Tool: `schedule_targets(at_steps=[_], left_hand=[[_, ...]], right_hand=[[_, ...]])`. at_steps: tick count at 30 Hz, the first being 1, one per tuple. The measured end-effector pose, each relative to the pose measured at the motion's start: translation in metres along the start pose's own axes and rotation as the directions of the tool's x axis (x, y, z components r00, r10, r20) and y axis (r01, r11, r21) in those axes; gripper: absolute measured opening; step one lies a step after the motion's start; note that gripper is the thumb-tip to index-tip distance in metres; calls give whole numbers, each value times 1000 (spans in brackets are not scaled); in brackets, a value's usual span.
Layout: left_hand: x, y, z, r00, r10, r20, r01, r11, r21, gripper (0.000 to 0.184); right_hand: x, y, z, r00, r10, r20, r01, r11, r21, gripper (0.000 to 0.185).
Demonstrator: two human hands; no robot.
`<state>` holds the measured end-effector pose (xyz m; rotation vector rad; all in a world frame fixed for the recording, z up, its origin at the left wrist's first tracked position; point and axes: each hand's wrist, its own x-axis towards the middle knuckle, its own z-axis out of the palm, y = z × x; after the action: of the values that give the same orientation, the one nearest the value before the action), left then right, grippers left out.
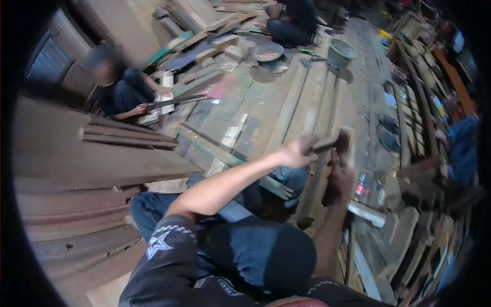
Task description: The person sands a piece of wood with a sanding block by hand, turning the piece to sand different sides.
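My left hand is closed around one end of a short brown bar, which points to the right. Motion blur hides the bar's exact kind. Just right of it, my right hand is closed, its fingers raised beside the bar; a small thing seems to stick up from them, too blurred to name. Both hands are above a long wooden beam that runs away from me between my legs. Beyond them, long planks lie side by side on the floor.
At the left, a seated person holds a handsaw by a wood piece. Another person sits at the back. A grey bucket and a basin stand ahead. A bottle and scrap wood lie right.
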<state>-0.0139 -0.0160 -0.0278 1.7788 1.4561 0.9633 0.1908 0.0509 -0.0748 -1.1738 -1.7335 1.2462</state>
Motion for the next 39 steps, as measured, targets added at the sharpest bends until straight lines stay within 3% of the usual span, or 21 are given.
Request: schedule_targets(at_steps=[2,3,5,7,8,9,11,12,13,15,19,21,23,24,26,30,33,35,37,38,39], left_hand=[[2,11,-8,974,-220,43,221,975,-6,57],[3,-8,2,991,74,-108,-73,997,14,50],[8,13,-11,999,-26,-26,27,999,33,42],[6,18,-10,1000,-29,-4,29,994,101,38],[6,19,-10,985,-155,69,151,987,58,38],[6,18,-8,987,-145,73,139,986,90,40],[5,6,-2,999,-4,-41,7,998,69,44],[7,4,-4,997,20,-69,-17,999,50,46],[8,11,-7,995,34,-93,-32,999,25,47],[8,23,-15,995,-104,4,103,988,117,48],[4,17,-9,996,-91,23,88,991,97,46],[8,19,-11,997,-74,8,73,995,65,45],[7,16,-11,999,-36,-33,35,999,-16,44],[8,19,-14,996,-87,3,87,996,34,46],[8,14,-12,995,-90,34,85,989,120,47],[7,29,-11,995,-100,30,98,994,47,45],[7,22,-16,998,-61,-18,63,989,135,40],[8,11,-15,987,-153,48,144,978,152,48],[7,17,-18,974,-188,123,187,982,18,48],[6,1,-10,992,-116,53,118,993,-27,47],[6,11,-13,997,-80,6,80,994,80,47]], right_hand=[[-4,38,6,926,-372,-56,326,867,-377,47],[-2,-5,1,978,-53,200,108,955,-275,41],[-9,-42,1,969,-241,62,244,968,-52,41],[-11,-50,-6,997,-53,-49,56,996,71,42],[-9,-43,-11,999,27,-17,-27,999,17,43],[-7,-28,-14,994,106,13,-106,994,-37,44],[-1,-4,-9,980,-194,40,198,964,-180,43],[-7,-38,-4,971,-238,29,240,969,-66,43],[-9,-45,0,973,-230,-13,230,973,-18,40],[-12,-59,8,972,-214,-98,222,972,80,37],[-12,-42,-5,990,-105,-89,105,994,-4,32],[-13,-47,-3,981,-189,-37,185,979,-85,29],[-8,-35,0,856,-516,25,509,834,-211,31],[-7,-39,-3,853,-520,42,512,818,-261,32],[-9,-48,-1,944,-304,-130,304,953,-20,35],[-10,-44,-9,998,-44,-44,46,998,49,45],[-8,-49,-2,966,-256,38,250,962,109,70],[-4,-27,-3,988,-155,-19,155,988,-16,74],[-2,-17,-4,994,-41,-105,40,999,-3,75],[-2,-24,-4,990,9,-141,-4,999,37,75],[-1,-31,-2,988,-20,-156,29,998,53,67]])
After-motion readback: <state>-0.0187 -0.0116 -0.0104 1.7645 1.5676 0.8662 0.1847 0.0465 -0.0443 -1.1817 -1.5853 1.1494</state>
